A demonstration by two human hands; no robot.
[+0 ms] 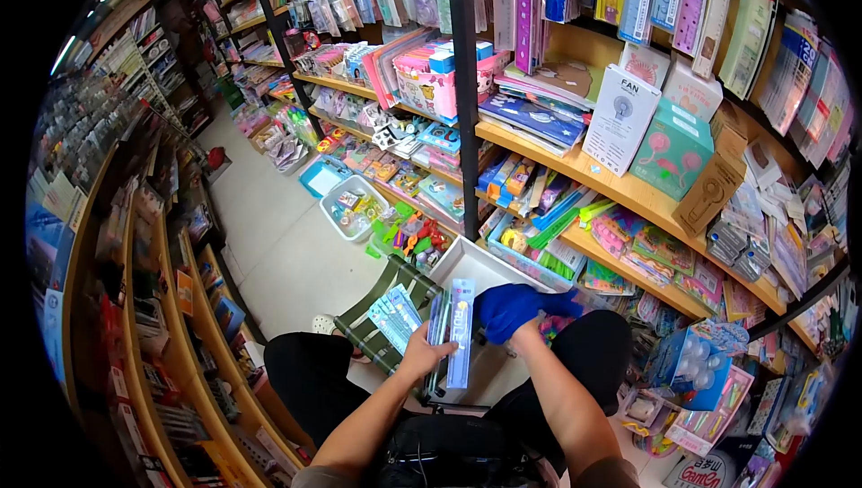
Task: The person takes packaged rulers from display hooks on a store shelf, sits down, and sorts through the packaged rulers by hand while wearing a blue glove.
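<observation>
My left hand (426,351) is closed round several upright ruler packs (461,331), the front one pale blue with RULER lettering. Just left of it, a few light-blue patterned packs (394,317) lie fanned on a green folding stool (359,325). My right hand (526,334) reaches into or under a bright blue cloth (512,310), and its fingers are hidden. Both are above a white box (480,263) that stands between my knees.
Stocked wooden shelves (611,184) rise ahead and to the right; another rack (148,308) runs along the left. A white tub (353,210) of small toys stands on the tiled floor (269,237). Boxes and a blue bin (696,367) are by my right knee.
</observation>
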